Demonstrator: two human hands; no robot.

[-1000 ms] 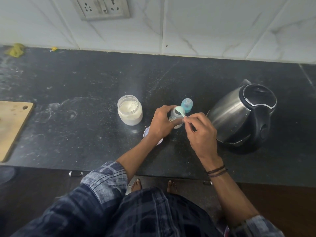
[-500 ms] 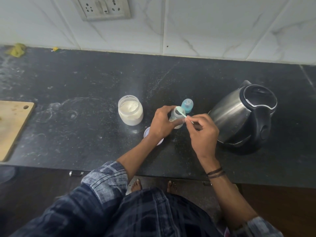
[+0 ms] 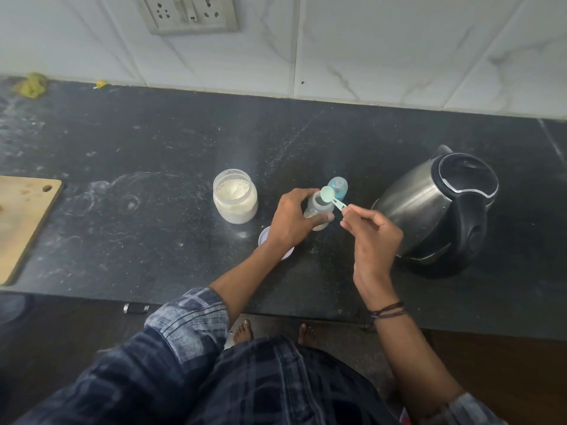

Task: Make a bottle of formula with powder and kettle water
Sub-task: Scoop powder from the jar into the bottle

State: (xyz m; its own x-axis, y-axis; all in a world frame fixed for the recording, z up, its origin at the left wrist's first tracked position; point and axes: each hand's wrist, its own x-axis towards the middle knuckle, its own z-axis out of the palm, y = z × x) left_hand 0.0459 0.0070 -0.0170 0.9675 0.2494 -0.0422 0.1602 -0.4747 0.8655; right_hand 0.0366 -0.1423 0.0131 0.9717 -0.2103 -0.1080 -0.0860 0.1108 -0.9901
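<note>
A small clear baby bottle (image 3: 319, 207) stands open on the dark counter (image 3: 153, 240), with some powder at its bottom. My left hand (image 3: 291, 220) grips its side. My right hand (image 3: 372, 234) pinches the handle of a pale green scoop (image 3: 329, 196), whose bowl sits over the bottle's mouth. Behind the bottle stands its blue teat cap (image 3: 338, 186). An open jar of white powder (image 3: 235, 200) is to the left. A steel kettle (image 3: 438, 210) with a black lid and handle stands to the right.
The jar's white lid (image 3: 265, 236) lies on the counter, partly hidden under my left wrist. A wooden cutting board (image 3: 21, 222) lies at the left edge. A socket plate (image 3: 187, 12) is on the tiled wall. Yellow scraps (image 3: 32, 84) lie at the back left.
The scoop's bowl has turned and lifted slightly over the bottle's mouth. My right hand has drawn back a little to the right. My left hand keeps its hold on the bottle.
</note>
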